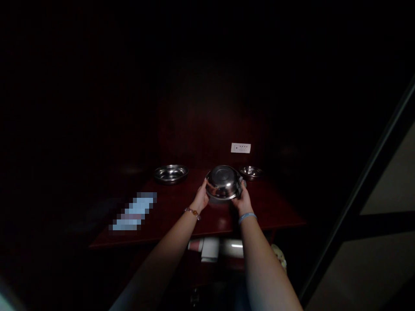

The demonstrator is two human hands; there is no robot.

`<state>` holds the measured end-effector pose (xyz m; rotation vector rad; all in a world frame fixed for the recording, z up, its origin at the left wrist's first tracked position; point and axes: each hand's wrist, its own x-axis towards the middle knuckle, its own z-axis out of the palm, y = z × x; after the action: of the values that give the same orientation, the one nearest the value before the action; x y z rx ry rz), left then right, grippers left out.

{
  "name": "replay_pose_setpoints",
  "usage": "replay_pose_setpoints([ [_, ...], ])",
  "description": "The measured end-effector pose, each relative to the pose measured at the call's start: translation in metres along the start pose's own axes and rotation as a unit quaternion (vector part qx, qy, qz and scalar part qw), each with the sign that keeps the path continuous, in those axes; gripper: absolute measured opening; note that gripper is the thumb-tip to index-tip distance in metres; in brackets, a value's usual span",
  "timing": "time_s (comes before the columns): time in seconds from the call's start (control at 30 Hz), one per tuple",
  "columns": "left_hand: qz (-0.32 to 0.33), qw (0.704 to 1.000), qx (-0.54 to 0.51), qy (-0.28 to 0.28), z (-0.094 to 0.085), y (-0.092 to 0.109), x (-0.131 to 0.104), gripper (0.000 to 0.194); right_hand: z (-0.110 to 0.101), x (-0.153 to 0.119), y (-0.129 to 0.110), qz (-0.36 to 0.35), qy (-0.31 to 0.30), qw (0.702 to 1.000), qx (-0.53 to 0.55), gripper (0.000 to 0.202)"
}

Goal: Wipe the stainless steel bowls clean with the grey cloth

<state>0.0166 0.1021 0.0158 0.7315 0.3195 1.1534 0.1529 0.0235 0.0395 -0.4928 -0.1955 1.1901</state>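
Note:
Between my two hands a shiny stainless steel bowl (223,183) is tilted with its round base facing up towards me. My left hand (201,198) grips the left rim, thumb along the side. On the opposite side my right hand (242,198) is closed on the rim, and something small and pale shows by its fingers, too dim to name. The bowl is above a dark red tabletop (181,203). Behind my right hand stands a smaller metal bowl (251,172), and a wide shallow metal dish (171,173) is at the back left.
A white wall socket (241,148) is on the back panel. A blurred-out pale blue item (134,212) lies on the left of the table. Below the table edge are a pink and white cup-like item (196,245) and a white item (210,249). A dark frame (359,185) slants along the right.

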Motion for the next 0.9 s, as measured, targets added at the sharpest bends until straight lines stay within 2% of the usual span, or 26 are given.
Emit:
replay_pose_setpoints([
  [0.1, -0.008, 1.0, -0.005, 0.011, 0.008, 0.002, -0.008, 0.037, -0.006, 0.003, -0.001, -0.016, 0.028, 0.999, 0.005, 0.022],
  [0.27, -0.049, 0.998, 0.002, -0.037, 0.018, 0.009, -0.021, 0.047, -0.017, 0.01, -0.003, -0.041, 0.052, 0.998, 0.009, 0.023],
  [0.4, -0.076, 0.994, 0.033, -0.075, 0.019, 0.009, -0.025, 0.045, -0.018, 0.015, -0.004, -0.062, 0.036, 0.997, 0.007, 0.024],
  [0.53, -0.108, 0.986, 0.062, -0.111, 0.019, 0.004, -0.026, 0.041, -0.016, 0.016, -0.004, -0.072, 0.044, 0.996, 0.025, 0.022],
  [0.63, -0.095, 0.987, 0.066, -0.113, 0.018, 0.001, -0.027, 0.034, -0.015, 0.015, -0.003, -0.077, 0.049, 0.995, 0.028, 0.022],
  [0.77, -0.082, 0.986, 0.074, -0.122, 0.016, -0.002, -0.026, 0.036, -0.013, 0.012, -0.004, -0.069, 0.048, 0.996, 0.024, 0.02],
  [0.9, -0.056, 0.988, 0.078, -0.12, 0.014, -0.002, -0.025, 0.035, -0.012, 0.008, -0.004, -0.039, 0.059, 0.998, 0.002, 0.019],
])
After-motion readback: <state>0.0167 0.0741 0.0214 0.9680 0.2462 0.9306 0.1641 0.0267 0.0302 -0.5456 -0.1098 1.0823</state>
